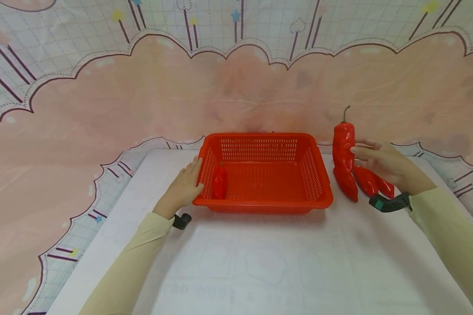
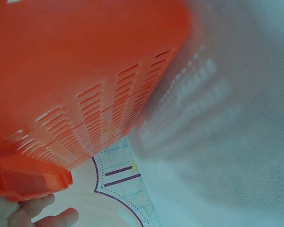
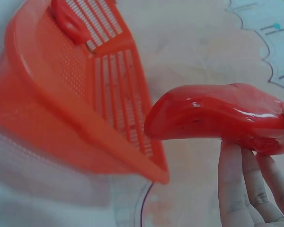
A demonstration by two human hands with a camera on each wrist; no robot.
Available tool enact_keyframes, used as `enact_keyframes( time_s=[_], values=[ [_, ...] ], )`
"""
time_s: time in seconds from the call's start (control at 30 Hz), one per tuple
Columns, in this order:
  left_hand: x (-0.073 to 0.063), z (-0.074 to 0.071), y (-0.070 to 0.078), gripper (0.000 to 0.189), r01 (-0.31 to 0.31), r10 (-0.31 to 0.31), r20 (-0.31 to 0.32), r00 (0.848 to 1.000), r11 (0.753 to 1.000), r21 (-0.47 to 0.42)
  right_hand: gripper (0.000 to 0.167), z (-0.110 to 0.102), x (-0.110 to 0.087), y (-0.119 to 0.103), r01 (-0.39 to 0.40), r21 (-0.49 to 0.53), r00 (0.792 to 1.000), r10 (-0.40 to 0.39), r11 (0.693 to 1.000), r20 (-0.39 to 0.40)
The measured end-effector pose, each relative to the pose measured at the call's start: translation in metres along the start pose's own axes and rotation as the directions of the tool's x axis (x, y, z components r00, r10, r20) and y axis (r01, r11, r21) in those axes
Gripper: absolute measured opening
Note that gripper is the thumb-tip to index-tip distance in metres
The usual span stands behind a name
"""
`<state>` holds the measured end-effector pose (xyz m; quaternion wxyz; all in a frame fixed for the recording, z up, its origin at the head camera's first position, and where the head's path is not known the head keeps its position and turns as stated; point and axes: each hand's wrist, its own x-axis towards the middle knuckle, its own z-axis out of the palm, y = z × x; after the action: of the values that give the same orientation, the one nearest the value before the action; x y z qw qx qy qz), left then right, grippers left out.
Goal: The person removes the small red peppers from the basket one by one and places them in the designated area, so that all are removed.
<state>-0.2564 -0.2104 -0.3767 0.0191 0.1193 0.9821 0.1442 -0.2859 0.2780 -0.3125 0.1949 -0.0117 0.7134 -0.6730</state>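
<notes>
My right hand (image 1: pixel 386 164) pinches a long red pepper (image 1: pixel 344 142) between thumb and fingers, its green stem pointing up in the head view. In the right wrist view the held pepper (image 3: pixel 208 113) looks glossy, its stem out of sight. Just below it are more red peppers (image 1: pixel 365 180) on the table, partly hidden by the hand. A red plastic basket (image 1: pixel 260 204) stands to the left, with one red pepper (image 1: pixel 220 183) inside near its left wall. My left hand (image 1: pixel 183 186) rests against the basket's left rim, fingers extended along it.
The basket has slotted walls (image 2: pixel 90 113) and stands on a white table (image 1: pixel 260 258) with faint printed outlines. Behind the table hangs a peach and white patterned cloth (image 1: pixel 236 92). Dark bands with small devices (image 1: pixel 390 203) sit on both wrists.
</notes>
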Motion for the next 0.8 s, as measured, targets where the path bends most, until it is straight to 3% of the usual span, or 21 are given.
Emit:
enact_keyframes(
  time_s=[0.23,0.5,0.63,0.8],
  values=[
    [-0.001,0.0,0.0,0.074,-0.007,0.007,-0.003,1.0,1.0,-0.004,0.032,-0.02,-0.002,0.004,-0.005,0.005,1.0,0.005,1.0,0.007],
    [-0.001,-0.002,0.001,0.074,0.001,-0.001,0.0,1.0,1.0,-0.013,0.025,-0.041,-0.008,0.012,0.042,0.039,0.999,-0.043,0.998,0.011],
    [-0.002,-0.001,0.001,0.074,-0.006,0.006,-0.002,1.0,1.0,-0.008,0.026,-0.049,-0.012,0.016,0.018,0.009,1.0,-0.018,1.0,0.0],
    [-0.002,-0.002,0.001,0.073,-0.008,0.008,-0.006,1.0,1.0,-0.015,0.062,-0.057,-0.016,0.023,-0.063,-0.108,0.997,0.059,0.992,-0.04]
  ],
)
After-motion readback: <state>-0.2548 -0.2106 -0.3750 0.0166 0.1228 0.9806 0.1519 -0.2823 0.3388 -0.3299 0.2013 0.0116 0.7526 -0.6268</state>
